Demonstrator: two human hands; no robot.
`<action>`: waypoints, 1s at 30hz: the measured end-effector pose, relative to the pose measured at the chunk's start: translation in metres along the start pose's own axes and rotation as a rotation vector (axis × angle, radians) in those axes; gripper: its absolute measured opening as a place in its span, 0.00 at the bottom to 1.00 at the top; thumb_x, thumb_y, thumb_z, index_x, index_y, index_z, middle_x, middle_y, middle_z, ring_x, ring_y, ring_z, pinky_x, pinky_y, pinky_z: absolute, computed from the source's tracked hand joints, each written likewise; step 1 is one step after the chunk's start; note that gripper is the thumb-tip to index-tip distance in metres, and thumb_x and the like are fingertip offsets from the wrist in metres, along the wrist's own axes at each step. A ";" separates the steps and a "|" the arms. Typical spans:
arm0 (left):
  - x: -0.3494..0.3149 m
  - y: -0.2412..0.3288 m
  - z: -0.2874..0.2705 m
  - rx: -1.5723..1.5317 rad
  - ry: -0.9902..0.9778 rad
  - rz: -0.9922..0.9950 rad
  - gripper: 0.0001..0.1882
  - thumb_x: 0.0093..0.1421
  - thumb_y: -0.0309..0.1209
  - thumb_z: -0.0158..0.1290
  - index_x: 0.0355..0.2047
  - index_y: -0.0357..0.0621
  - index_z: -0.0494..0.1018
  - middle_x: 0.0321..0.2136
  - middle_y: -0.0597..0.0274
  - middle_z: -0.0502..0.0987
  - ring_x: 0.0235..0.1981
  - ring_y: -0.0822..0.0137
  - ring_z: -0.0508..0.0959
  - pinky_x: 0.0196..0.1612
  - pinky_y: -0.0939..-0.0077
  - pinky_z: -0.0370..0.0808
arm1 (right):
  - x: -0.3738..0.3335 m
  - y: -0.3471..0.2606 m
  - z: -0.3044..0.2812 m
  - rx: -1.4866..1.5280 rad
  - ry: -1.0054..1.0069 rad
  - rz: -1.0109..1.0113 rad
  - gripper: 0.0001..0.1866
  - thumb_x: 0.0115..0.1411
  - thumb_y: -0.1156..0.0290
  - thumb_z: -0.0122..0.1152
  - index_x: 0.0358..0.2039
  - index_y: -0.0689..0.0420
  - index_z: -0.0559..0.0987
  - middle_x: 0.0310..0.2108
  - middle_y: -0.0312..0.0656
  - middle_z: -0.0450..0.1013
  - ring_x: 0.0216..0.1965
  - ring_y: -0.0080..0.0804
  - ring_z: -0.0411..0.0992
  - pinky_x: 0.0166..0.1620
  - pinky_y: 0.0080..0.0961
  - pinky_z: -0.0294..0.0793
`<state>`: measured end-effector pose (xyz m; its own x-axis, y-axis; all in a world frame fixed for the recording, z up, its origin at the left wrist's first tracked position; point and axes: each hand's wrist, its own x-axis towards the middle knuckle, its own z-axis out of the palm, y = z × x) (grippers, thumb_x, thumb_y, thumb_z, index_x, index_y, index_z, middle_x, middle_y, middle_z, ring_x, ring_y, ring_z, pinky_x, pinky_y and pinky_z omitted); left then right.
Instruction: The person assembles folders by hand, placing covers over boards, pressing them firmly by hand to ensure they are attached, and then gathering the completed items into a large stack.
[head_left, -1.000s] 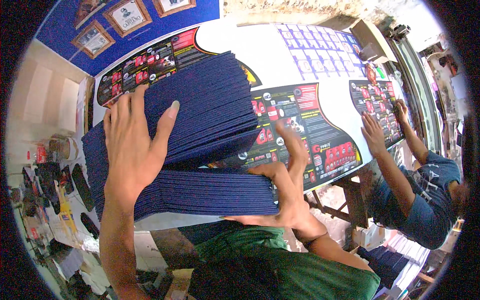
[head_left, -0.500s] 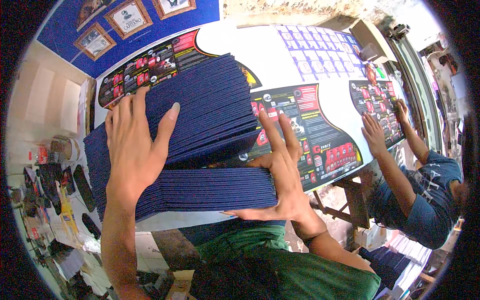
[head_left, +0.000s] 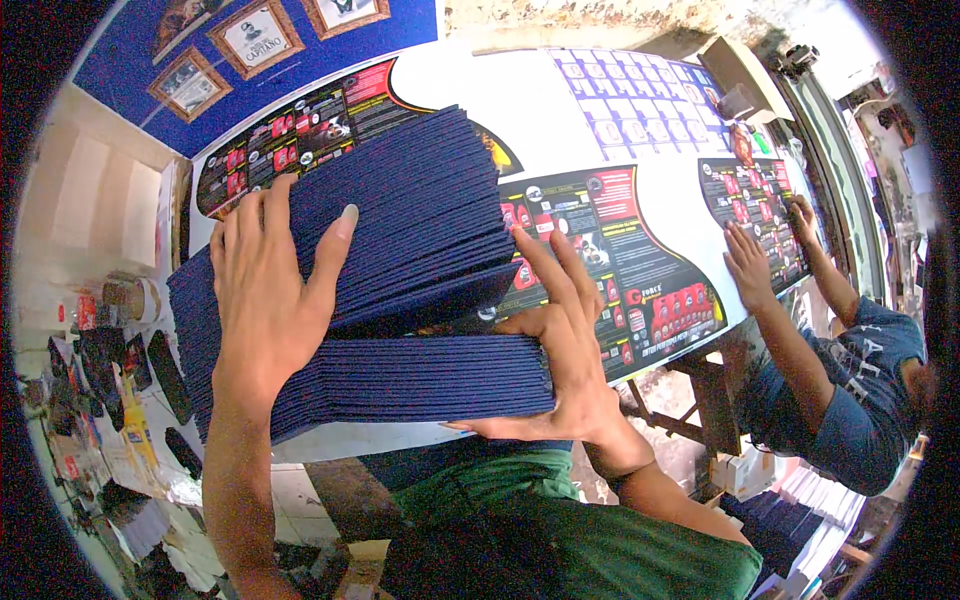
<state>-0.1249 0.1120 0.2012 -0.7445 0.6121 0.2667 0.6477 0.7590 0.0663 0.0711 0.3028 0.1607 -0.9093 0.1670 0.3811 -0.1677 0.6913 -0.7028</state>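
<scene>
Two thick bundles of thin navy-blue sheets lie before me on the table, edges showing. The larger far bundle [head_left: 410,200] fans out and slants away to the upper right. The smaller near bundle [head_left: 430,375] runs across the front, a dark gap between them at the right. My left hand [head_left: 265,290] rests on the left part of the bundles, fingers stretched and thumb apart. At the right end of the near bundle, my right hand [head_left: 570,350] is spread against it, thumb along the front edge and fingers pointing away. What the sheets are exactly, I cannot tell.
Printed black-and-red sheets [head_left: 590,250] cover the white table [head_left: 500,90]. A co-worker [head_left: 850,380] at the right has both hands on another printed sheet [head_left: 755,215]. An open cardboard box [head_left: 745,80] stands at the far right. Framed pictures [head_left: 255,38] hang on the blue wall.
Fingers of my right hand have shifted very slightly downward at the end of the bundle. My left hand and both bundles look almost unmoved.
</scene>
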 end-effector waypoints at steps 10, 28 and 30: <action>0.001 0.000 0.000 -0.003 0.010 0.015 0.33 0.72 0.50 0.49 0.64 0.34 0.65 0.56 0.39 0.71 0.60 0.41 0.69 0.66 0.52 0.61 | -0.013 0.004 0.010 0.143 0.043 0.084 0.41 0.39 0.48 0.85 0.49 0.54 0.75 0.62 0.53 0.63 0.66 0.55 0.60 0.64 0.54 0.52; -0.001 0.001 0.000 -0.005 0.029 0.022 0.33 0.72 0.51 0.49 0.63 0.34 0.65 0.55 0.40 0.72 0.59 0.42 0.70 0.66 0.52 0.61 | 0.007 0.002 -0.004 -0.108 -0.015 -0.001 0.43 0.41 0.41 0.81 0.50 0.56 0.73 0.77 0.59 0.45 0.76 0.65 0.41 0.68 0.65 0.43; 0.000 0.001 0.000 -0.006 0.029 0.021 0.33 0.72 0.51 0.48 0.63 0.34 0.65 0.54 0.40 0.72 0.59 0.42 0.70 0.66 0.52 0.61 | 0.008 0.003 -0.003 -0.100 -0.014 0.004 0.45 0.39 0.40 0.82 0.50 0.56 0.74 0.75 0.62 0.48 0.77 0.64 0.40 0.72 0.61 0.38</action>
<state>-0.1238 0.1127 0.2015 -0.7260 0.6207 0.2961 0.6639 0.7449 0.0663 0.0643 0.3086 0.1636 -0.9153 0.1607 0.3692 -0.1253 0.7577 -0.6405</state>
